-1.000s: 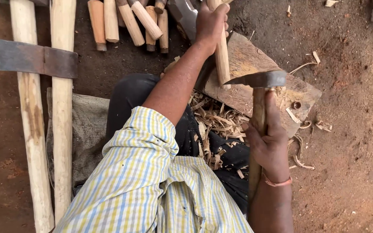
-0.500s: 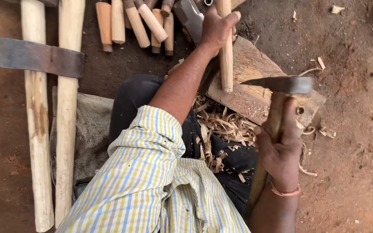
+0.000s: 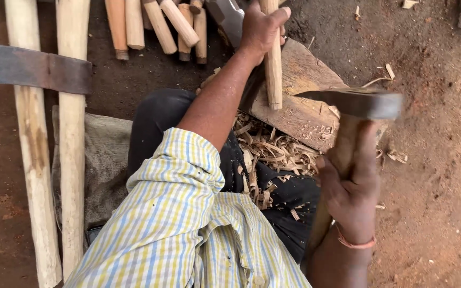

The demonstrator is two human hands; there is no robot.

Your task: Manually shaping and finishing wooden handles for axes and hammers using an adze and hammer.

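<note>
Gripping wooden stick (image 3: pixel 273 69) upright on chopping block (image 3: pixel 305 106) with my left hand (image 3: pixel 260 29); right hand (image 3: pixel 350 194) is clasping axe (image 3: pixel 356 104), raised right of stick.

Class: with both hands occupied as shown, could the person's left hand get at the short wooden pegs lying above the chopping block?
Probably yes, but not freely. The left hand is close to the wooden pegs, with nothing between them; however, its fingers are wrapped around the upright stick, so it would have to let go first.

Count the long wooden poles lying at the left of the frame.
2: one pole at the far left, another pole right beside it, both under a flat metal bar. Others may lie outside the frame.
</note>
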